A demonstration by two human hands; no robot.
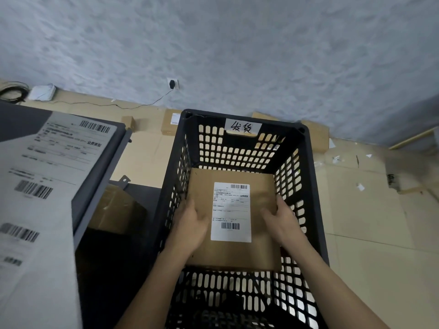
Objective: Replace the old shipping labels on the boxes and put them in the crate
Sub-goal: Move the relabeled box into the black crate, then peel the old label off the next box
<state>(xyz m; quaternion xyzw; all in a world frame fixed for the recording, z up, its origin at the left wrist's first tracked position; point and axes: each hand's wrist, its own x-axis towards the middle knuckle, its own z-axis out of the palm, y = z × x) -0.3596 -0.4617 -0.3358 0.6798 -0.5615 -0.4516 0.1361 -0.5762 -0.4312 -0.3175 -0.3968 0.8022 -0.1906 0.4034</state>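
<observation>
A flat brown cardboard box [261, 248] with a white shipping label [231, 211] on top lies inside the black perforated crate [313, 186]. Both my arms reach down into the crate. My left hand [190, 224] grips the box's left edge, fingers wrapped over the side. My right hand [283, 219] grips its right edge the same way. The crate's far wall carries a white handwritten tag [242, 127].
A dark table [104, 167] at the left holds large sheets of printed labels [40, 176]. Under it sits a brown box [114, 210]. More small boxes [171, 124] line the wall behind the crate. Paper scraps [337, 160] litter the cardboard-covered floor at the right.
</observation>
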